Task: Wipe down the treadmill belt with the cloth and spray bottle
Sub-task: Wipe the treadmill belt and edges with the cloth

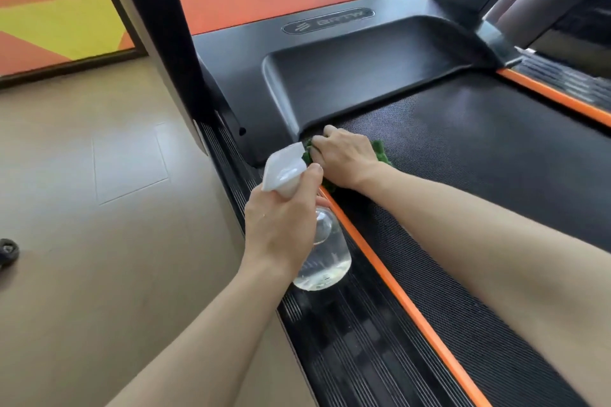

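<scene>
A single wide-angle head view looks forward and steeply down from above the treadmill's left edge, close enough that both forearms fill the lower frame. It faces the motor cover (363,76) at the belt (463,158) front, with floor (99,241) at left.

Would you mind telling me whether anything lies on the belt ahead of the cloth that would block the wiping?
Nothing visible does. The right hand presses the green cloth at the belt's front left corner, and the belt surface beside it is bare. The left hand holds the spray bottle over the side rail.
</scene>
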The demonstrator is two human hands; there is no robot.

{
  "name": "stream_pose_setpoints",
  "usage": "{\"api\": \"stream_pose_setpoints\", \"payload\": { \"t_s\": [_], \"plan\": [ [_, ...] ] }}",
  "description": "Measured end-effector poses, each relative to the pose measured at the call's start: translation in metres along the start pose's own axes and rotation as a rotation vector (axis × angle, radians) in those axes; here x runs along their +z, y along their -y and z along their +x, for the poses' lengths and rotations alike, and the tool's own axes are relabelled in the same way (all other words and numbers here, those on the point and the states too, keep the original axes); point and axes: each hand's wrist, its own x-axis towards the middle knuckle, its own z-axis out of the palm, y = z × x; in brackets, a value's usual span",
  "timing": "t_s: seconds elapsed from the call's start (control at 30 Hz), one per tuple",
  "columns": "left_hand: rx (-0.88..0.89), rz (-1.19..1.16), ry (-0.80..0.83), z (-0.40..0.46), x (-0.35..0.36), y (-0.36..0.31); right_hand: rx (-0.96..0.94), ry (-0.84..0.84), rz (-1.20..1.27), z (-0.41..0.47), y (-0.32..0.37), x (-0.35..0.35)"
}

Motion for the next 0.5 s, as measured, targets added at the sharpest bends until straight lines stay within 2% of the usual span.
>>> {"api": "stream_pose_setpoints", "payload": {
  "t_s": [0.13,0.3,0.43,0.5],
  "plan": [
    [-0.015,0.028,-0.021,-0.002,0.002,-0.001,-0.117,0.054,0.029,-0.056,-0.011,-0.011],
    [-0.033,-0.002,-0.025,-0.004,0.001,-0.003,-0.218,-0.016,0.020,-0.155,-0.032,-0.022],
    [0.002,-0.025,-0.037,-0.006,0.001,0.002,-0.238,-0.078,-0.026,-0.143,-0.034,-0.014],
    [-0.039,-0.049,-0.045,-0.006,-0.002,0.000,-0.141,-0.088,-0.042,-0.115,-0.028,-0.010]
  ]
}}
